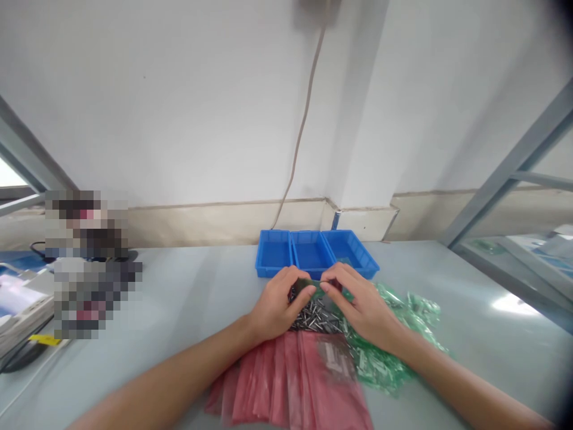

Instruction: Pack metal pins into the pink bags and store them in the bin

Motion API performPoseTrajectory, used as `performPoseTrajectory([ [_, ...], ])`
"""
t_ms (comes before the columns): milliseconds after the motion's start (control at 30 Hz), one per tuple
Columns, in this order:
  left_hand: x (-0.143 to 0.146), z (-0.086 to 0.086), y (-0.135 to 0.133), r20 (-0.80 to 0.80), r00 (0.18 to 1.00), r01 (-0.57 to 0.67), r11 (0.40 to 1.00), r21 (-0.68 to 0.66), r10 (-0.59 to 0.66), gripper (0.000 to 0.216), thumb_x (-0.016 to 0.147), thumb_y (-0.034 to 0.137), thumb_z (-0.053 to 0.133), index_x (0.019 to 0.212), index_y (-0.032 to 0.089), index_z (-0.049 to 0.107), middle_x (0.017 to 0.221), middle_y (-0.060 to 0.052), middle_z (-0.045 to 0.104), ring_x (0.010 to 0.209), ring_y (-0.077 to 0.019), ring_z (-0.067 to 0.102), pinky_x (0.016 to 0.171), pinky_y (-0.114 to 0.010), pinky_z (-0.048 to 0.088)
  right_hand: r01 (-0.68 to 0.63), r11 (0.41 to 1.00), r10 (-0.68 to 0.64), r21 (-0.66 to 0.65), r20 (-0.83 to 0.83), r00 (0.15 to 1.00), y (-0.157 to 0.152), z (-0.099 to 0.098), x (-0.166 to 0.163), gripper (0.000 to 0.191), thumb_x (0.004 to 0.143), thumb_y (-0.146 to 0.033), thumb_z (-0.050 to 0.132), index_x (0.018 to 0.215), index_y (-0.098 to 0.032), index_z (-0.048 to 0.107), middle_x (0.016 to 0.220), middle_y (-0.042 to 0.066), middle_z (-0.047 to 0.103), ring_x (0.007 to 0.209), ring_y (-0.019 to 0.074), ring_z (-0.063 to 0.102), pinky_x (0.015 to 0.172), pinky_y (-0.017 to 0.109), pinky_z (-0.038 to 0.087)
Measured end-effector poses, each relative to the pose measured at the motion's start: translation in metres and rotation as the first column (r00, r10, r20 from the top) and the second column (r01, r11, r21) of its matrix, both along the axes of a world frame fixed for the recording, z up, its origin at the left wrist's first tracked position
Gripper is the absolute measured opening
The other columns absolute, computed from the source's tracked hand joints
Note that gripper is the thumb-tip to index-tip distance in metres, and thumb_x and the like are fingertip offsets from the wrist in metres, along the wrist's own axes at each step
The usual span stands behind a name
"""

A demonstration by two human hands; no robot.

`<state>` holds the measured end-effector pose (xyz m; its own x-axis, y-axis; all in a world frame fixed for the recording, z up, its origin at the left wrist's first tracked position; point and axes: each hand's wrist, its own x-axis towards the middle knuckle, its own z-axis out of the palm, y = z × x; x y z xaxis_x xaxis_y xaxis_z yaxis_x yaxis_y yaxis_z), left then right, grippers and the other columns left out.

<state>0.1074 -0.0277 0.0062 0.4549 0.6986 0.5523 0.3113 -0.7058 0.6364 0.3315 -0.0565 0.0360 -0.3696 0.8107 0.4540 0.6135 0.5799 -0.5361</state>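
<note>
My left hand (275,304) and my right hand (360,304) meet over a pile of small metal pins (316,316) on the pale table (179,310). Between their fingertips they pinch a small green plastic bag (316,285), each hand gripping one end. A fan of red plastic bags (290,382) lies in front of the pile, between my forearms. A heap of green plastic bags (403,334) lies under and to the right of my right wrist.
Three blue bins (313,251) stand side by side just behind my hands, against the wall. A blurred-out object and papers (22,304) sit at the table's left. A cable (299,131) hangs down the wall. A metal frame (514,167) rises at right.
</note>
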Motion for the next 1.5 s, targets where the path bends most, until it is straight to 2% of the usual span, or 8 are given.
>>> performPoseTrajectory([
  [267,0.0009,-0.0011,0.0027,0.017,0.999,-0.026,0.998,-0.049,0.027,0.020,0.112,0.035,0.050,0.104,0.021,0.062,0.098,-0.004,0.067,0.092,-0.0191,0.062,0.086,-0.031,0.047,0.019,0.997,-0.018,-0.071,0.021,1.000,0.0034,-0.0053,0.0008,0.016,0.113,-0.037,0.048,0.114,-0.026,0.060,0.105,0.006,0.066,0.097,0.0245,0.062,0.086,0.039,0.051],
  [367,0.0009,-0.0011,0.0027,0.008,0.999,-0.032,0.998,-0.054,0.032,0.020,0.112,0.035,0.050,0.105,0.021,0.062,0.098,-0.004,0.067,0.093,-0.0195,0.062,0.086,-0.031,0.047,0.014,0.999,-0.012,-0.049,0.032,0.999,0.0042,-0.0065,0.0010,0.017,0.113,-0.036,0.047,0.110,-0.026,0.060,0.101,0.005,0.067,0.096,0.0248,0.063,0.084,0.039,0.051],
  [533,0.0004,-0.0018,0.0023,0.022,1.000,-0.018,0.997,-0.074,0.020,0.018,0.109,0.038,0.056,0.117,0.022,0.061,0.109,-0.004,0.069,0.100,-0.0203,0.063,0.091,-0.032,0.047,0.023,1.000,-0.023,0.020,0.005,1.000,0.0034,-0.0072,0.0008,0.015,0.112,-0.034,0.048,0.111,-0.027,0.061,0.100,0.005,0.068,0.096,0.0248,0.065,0.083,0.038,0.052],
  [800,0.0002,-0.0059,0.0035,-0.025,0.999,-0.032,0.996,-0.078,0.030,0.025,0.112,0.041,0.050,0.101,0.020,0.059,0.094,-0.003,0.063,0.088,-0.0196,0.057,0.082,-0.032,0.044,0.038,0.999,-0.038,-0.020,0.004,0.999,0.0037,-0.0082,0.0024,0.017,0.110,-0.038,0.053,0.121,-0.028,0.062,0.105,0.006,0.068,0.093,0.0247,0.066,0.083,0.040,0.055],
  [1033,0.0003,-0.0029,0.0029,-0.009,1.000,-0.010,0.999,-0.041,0.010,0.022,0.112,0.038,0.051,0.102,0.020,0.060,0.093,-0.002,0.062,0.088,-0.0186,0.057,0.082,-0.031,0.045,0.012,1.000,-0.012,-0.016,0.007,1.000,0.0013,-0.0028,0.0000,0.015,0.111,-0.035,0.050,0.112,-0.026,0.062,0.103,0.007,0.067,0.097,0.0256,0.063,0.082,0.041,0.053],
  [1167,0.0003,-0.0019,0.0027,-0.001,1.000,0.015,1.000,-0.023,-0.015,0.019,0.112,0.035,0.051,0.107,0.020,0.062,0.099,-0.004,0.065,0.093,-0.0191,0.059,0.086,-0.032,0.047,0.022,0.999,-0.022,-0.027,-0.018,1.000,0.0011,-0.0025,-0.0001,0.016,0.111,-0.036,0.050,0.114,-0.027,0.063,0.107,0.007,0.068,0.098,0.0253,0.064,0.079,0.038,0.055],
  [1300,0.0004,-0.0030,0.0027,0.012,1.000,0.027,1.000,-0.009,-0.027,0.016,0.111,0.034,0.054,0.110,0.021,0.063,0.102,-0.004,0.066,0.097,-0.0194,0.061,0.089,-0.032,0.047,0.009,1.000,-0.008,0.008,-0.037,0.999,0.0023,-0.0038,0.0002,0.016,0.112,-0.034,0.049,0.113,-0.027,0.063,0.107,0.007,0.068,0.103,0.0256,0.064,0.084,0.039,0.055],
  [1500,0.0001,-0.0023,0.0017,0.009,1.000,0.003,0.999,-0.032,-0.002,0.019,0.112,0.036,0.051,0.112,0.021,0.062,0.101,-0.004,0.066,0.095,-0.0197,0.060,0.088,-0.032,0.047,0.004,0.998,-0.003,0.055,-0.034,0.999,0.0034,-0.0018,-0.0004,0.016,0.112,-0.031,0.048,0.106,-0.027,0.062,0.100,0.006,0.069,0.098,0.0259,0.065,0.086,0.041,0.053],
])
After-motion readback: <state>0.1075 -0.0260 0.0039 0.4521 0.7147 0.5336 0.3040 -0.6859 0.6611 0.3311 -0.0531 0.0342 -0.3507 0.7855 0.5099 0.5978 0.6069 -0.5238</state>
